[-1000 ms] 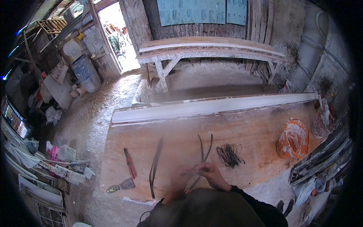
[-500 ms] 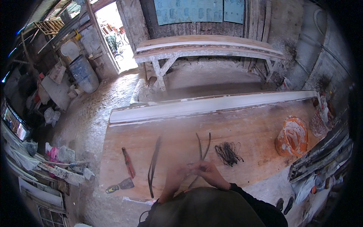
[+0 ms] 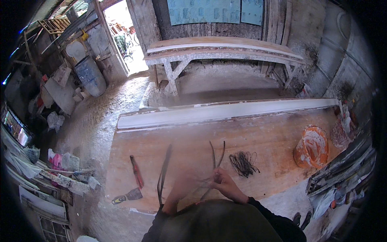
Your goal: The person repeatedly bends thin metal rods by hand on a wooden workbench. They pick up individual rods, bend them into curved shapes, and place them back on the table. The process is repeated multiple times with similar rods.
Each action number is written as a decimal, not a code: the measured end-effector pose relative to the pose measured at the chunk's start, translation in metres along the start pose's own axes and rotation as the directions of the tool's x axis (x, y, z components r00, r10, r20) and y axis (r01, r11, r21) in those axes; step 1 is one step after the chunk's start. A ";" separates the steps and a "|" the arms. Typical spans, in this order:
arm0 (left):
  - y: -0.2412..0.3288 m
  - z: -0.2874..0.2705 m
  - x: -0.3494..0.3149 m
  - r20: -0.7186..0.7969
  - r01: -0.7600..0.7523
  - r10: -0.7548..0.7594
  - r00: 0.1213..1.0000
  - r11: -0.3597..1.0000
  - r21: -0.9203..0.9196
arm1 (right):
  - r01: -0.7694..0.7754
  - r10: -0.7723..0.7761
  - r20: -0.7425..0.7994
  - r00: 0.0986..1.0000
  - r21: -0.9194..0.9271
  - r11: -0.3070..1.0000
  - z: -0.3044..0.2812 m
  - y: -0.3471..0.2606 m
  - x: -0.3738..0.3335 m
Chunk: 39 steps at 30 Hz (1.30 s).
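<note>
Partly behind hands: blk strips (V-shape)

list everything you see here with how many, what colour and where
Table: one, brown, centre
Rear bench: one, brown and whitish, behind table
Long strips: two, white, on table's far side and rear bench
Scraper: one, yellow-and-black handle, table's near left
Slim tool: one, red, beyond scraper
Thin strips: several, exact count unclear, dark, around the hands
Cord bundle: one, black, right of hands
Bucket: one, orange smeared white, table's right
Drum: one, blue, back left
Wall panels: two, blue, above rear bench
Clutter: uncounted, mixed colours, left side
Sleeves: two, black, lower edge
Left hand: one, bare, blurred, over table
Right hand: one, bare, beside left hand
</note>
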<state>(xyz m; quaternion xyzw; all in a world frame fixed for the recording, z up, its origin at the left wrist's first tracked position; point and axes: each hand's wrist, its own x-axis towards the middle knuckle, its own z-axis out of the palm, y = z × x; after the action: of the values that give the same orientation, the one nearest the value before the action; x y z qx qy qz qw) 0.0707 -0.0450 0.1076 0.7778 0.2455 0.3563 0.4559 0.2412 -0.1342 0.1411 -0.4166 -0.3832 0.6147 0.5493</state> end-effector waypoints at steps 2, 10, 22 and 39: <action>0.013 0.005 0.004 0.180 0.068 -0.078 0.981 0.996 0.063 | -0.001 0.002 0.022 1.000 -0.055 0.998 -0.003 0.003 0.005; 0.052 -0.012 0.012 0.231 0.058 -0.118 0.966 0.966 0.250 | 0.040 -0.030 0.151 0.988 -0.064 0.997 -0.002 -0.007 0.005; 0.054 -0.029 0.009 0.317 -0.214 0.135 0.939 0.949 0.232 | -0.039 0.045 0.196 0.980 -0.033 0.999 0.007 -0.024 -0.011; 0.029 0.015 0.004 0.200 0.322 -0.303 0.932 0.944 -0.074 | -0.182 0.217 -0.101 0.971 0.275 0.944 -0.020 -0.003 0.003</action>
<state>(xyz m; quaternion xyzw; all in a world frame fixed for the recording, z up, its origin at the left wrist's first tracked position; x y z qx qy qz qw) 0.0867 -0.0637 0.1290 0.7335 0.3035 0.2176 0.5680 0.2605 -0.1307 0.1362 -0.4157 -0.2173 0.6842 0.5584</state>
